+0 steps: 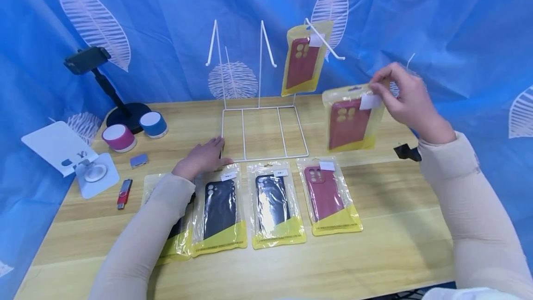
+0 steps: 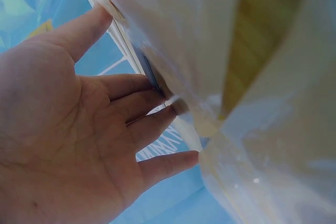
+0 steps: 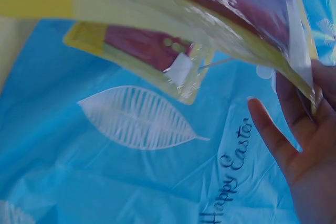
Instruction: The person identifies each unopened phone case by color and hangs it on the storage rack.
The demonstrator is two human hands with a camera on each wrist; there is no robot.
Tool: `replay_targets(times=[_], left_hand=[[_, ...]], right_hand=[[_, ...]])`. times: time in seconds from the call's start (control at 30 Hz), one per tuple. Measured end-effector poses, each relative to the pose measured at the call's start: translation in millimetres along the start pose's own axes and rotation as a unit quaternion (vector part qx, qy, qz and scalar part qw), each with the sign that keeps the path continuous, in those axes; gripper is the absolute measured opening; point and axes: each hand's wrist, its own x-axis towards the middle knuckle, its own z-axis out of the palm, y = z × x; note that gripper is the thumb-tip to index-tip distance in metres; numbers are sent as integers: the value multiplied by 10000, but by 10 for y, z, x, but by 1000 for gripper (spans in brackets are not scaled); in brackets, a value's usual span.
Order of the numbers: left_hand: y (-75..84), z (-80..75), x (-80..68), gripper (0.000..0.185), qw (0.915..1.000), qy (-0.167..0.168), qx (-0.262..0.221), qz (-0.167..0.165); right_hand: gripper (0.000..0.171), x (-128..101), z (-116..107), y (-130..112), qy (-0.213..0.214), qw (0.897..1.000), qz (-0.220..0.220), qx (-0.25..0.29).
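Note:
My right hand (image 1: 405,101) pinches the top corner of a clear-and-yellow bag with a red phone case (image 1: 349,126) inside, held up above the table. In the right wrist view the bag hangs from the thumb and fingers of that hand (image 3: 315,145). To its left, a similar bagged red phone case (image 1: 300,64) hangs on the right hook of a white wire display rack (image 1: 266,159). My left hand (image 1: 204,157) rests at the rack's front left corner with its fingers extended; in the left wrist view its fingertips (image 2: 191,158) lie beside a clear bag.
Along the front lie bagged cases: a red one (image 1: 326,193), a black one (image 1: 270,203), another black one (image 1: 220,209), and one partly under my left sleeve. At left stand a phone stand (image 1: 110,87), two small round speakers (image 1: 118,137), a white folding stand (image 1: 62,147) and a red USB stick (image 1: 124,193).

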Motion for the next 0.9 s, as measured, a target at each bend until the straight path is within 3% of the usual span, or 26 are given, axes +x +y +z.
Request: replay_targets(times=[0.2, 0.47, 0.9], left_hand=[[-9, 12, -3, 82, 10000, 35, -1, 3], [5, 4, -18, 82, 10000, 38, 26, -5], [21, -9, -32, 82, 10000, 41, -5, -10]], right_hand=[[14, 283, 69, -62, 507, 9979, 342, 205], [22, 411, 167, -85, 818, 9941, 512, 504], [22, 574, 286, -15, 481, 9947, 800, 440]])
